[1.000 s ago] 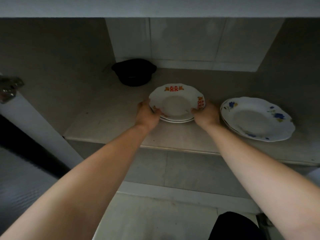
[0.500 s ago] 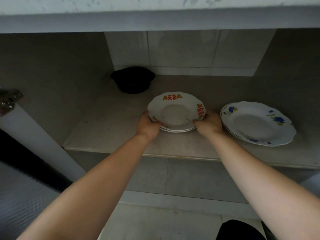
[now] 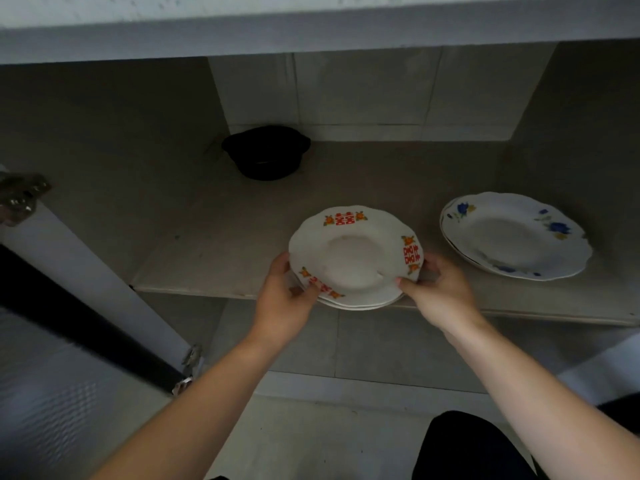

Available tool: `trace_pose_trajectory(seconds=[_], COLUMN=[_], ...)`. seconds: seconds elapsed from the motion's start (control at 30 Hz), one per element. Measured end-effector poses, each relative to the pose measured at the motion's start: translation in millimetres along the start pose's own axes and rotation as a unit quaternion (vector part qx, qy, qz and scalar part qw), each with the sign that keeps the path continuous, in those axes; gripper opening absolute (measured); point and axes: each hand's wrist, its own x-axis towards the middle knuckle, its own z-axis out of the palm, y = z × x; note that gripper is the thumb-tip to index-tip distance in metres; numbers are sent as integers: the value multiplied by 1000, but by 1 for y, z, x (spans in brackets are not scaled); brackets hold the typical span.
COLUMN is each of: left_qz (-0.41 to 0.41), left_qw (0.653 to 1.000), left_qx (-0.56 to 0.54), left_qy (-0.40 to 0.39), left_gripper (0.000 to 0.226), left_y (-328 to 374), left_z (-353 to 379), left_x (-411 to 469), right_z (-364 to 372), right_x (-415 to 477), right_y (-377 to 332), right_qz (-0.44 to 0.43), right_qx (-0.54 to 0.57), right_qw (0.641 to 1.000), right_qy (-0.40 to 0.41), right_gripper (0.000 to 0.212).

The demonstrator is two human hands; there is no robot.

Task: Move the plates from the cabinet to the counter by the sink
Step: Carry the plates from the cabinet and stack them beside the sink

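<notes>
My left hand (image 3: 282, 306) grips the left rim of the stack of red-patterned plates (image 3: 353, 258), thumb on top. My right hand (image 3: 441, 294) grips the right rim the same way. The stack is round, so it has no long axis. It faces up, roughly level, with its near edge hanging past the front lip of the cabinet shelf (image 3: 207, 261). I cannot tell whether its underside touches the shelf. The blue-flowered plates (image 3: 512, 237) lie apart to its right, and a black pot (image 3: 266, 154) sits at the back.
</notes>
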Motion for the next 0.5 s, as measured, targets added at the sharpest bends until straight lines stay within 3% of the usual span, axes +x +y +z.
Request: trace_pose_trajectory(seconds=[0.13,0.5], left_qz=[0,-14], left_qw=[997,990], left_qx=[56,130], left_qy=[-55,-47], left_gripper=[50,48], left_y=[9,21], left_z=[-10,-7], left_x=[9,37], right_z=[-5,3], right_x=[6,27], right_y=[-2,-12], right_qz=[13,8], right_qx=[16,-68], right_qw=[1000,997], right_qy=[9,28], right_gripper=[32,38])
